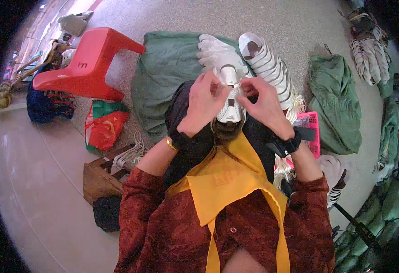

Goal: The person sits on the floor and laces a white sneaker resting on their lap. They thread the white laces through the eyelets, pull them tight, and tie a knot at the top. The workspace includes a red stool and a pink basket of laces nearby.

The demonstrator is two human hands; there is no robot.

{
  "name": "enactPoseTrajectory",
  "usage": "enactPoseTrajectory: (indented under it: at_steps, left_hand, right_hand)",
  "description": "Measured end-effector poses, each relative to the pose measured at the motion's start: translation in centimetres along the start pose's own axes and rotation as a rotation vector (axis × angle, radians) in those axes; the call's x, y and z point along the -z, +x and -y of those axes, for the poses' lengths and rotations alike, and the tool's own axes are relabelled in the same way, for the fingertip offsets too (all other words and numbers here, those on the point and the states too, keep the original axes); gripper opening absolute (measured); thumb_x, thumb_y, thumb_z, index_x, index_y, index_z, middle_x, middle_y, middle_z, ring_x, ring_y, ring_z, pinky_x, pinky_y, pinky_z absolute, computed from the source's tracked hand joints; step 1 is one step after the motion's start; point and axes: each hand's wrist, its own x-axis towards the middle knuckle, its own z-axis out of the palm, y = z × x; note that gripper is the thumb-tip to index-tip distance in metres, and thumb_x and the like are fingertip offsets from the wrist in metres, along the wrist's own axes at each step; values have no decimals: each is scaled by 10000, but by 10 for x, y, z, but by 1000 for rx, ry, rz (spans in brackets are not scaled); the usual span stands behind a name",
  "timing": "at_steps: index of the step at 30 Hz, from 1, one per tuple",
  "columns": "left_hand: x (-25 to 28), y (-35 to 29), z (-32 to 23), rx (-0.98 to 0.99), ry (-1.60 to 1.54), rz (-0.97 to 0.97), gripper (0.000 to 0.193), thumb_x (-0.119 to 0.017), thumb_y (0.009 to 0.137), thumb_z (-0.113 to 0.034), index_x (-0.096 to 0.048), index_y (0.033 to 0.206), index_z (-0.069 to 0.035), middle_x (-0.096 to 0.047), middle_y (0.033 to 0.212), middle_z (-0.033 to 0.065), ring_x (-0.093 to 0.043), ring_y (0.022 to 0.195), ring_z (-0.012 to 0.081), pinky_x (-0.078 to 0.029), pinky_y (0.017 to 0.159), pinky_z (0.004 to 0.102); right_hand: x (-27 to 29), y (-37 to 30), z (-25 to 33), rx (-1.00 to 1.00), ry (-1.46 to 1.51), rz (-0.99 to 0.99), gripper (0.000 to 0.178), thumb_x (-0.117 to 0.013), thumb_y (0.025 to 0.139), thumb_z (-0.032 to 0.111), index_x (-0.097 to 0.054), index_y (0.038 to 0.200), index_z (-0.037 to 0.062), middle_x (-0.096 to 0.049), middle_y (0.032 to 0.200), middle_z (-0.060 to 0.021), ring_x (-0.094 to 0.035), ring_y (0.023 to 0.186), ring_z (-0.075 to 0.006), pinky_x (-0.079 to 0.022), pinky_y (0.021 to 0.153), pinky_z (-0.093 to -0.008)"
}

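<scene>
A white shoe upper (pixel 230 107) with mesh sides and dark openings rests between my knees, over a dark brown rounded form (pixel 227 129). My left hand (pixel 206 98) is at its left edge, thumb and fingers pinched together. On the opposite edge my right hand (pixel 267 103) is also closed in a pinch, fingers curled. Whether the fingertips grip a thin lace or the upper's edge is too small to tell. Just beyond my hands lies a fanned stack of white shoe uppers (pixel 212 50). A second overlapping row of white uppers (pixel 268 59) runs along the right.
Green cloth (pixel 156 77) is spread on the floor ahead. A red plastic chair (pixel 88 63) stands at left, near a red-green bag (pixel 106 125). White laces (pixel 133 152) lie over a wooden stool (pixel 101 179). At right are a pink basket (pixel 314 132) and a green sack (pixel 336 104).
</scene>
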Motion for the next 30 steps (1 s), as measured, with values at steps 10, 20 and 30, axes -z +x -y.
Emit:
enactPoseTrajectory:
  at_steps: [10,20,30]
  left_hand:
    - [-16,1,-8,-47,138,-9,423,-823,710,-169,-520,969,-28,-544,887,168,-551,892,396,-460,747,476]
    - [-16,1,-11,-57,162,-4,425,-831,715,-167,-497,940,-32,-527,881,160,-543,867,389,-454,742,479]
    - [-13,2,-6,-69,137,-9,433,-853,722,-182,-512,940,-30,-547,858,141,-569,847,362,-480,717,456]
  right_hand:
    - [-12,8,-6,-32,-207,-38,219,-687,787,54,-676,996,-11,-679,886,-207,-685,807,-376,-550,730,-446]
    - [-9,3,-12,-167,14,-63,111,-717,804,54,-710,892,-15,-727,844,-168,-721,769,-308,-561,717,-396]
    - [0,3,0,223,-256,8,127,-680,825,45,-664,949,26,-683,904,-161,-665,864,-368,-538,750,-442]
